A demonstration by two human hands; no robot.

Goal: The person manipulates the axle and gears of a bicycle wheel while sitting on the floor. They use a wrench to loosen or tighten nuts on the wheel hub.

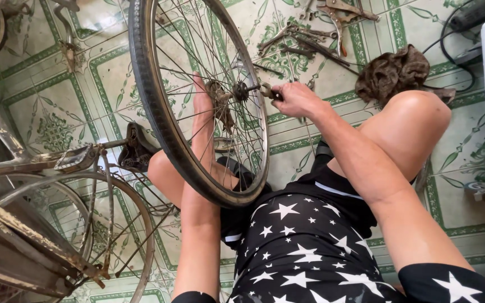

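My right hand (294,100) grips a tool at the axle (241,90) of the bicycle wheel (158,112); my left hand (202,109), fingers flat, braces behind its spokes.

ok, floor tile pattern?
Pale floor tiles with green borders and green floral motifs, seen in the head view.

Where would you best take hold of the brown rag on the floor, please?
Pinch the rag at its raised, bunched top, coming straight down from above. It lies crumpled in a soft heap with folds standing up, so there is likely plenty to grip there. Its lower edge sits close behind the knee.
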